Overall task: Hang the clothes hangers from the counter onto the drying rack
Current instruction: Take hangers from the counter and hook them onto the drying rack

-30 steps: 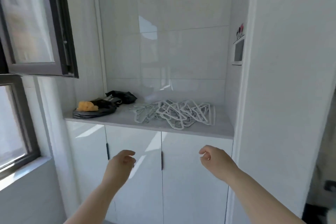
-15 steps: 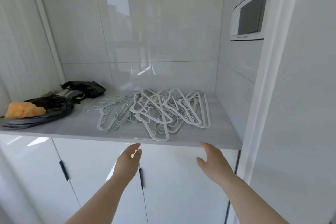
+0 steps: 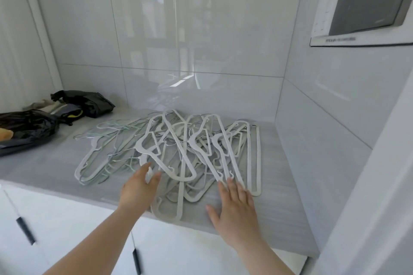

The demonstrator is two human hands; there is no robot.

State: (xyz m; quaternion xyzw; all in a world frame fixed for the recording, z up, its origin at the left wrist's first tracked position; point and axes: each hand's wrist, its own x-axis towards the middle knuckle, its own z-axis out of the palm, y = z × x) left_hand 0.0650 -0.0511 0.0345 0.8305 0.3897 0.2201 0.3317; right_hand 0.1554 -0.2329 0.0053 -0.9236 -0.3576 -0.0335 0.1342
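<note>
the hangers (image 3: 178,152) lie flat in a tangled heap on the grey table (image 3: 44,174). most have their long bars running from the front edge toward the back wall; a few thin ones at the left are slanted. the left hand (image 3: 138,187) and right hand (image 3: 237,205) reach in palm down, fingers (image 3: 232,185) straight, loosely spread, gripping nothing, tips at the heap's near ends.

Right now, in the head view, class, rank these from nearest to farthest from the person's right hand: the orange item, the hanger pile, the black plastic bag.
1. Hanger pile: centre of the counter, at the fingers of the right hand.
2. Black plastic bag: left end of the counter.
3. Orange item: on the bag, at the far-left frame edge.
</note>
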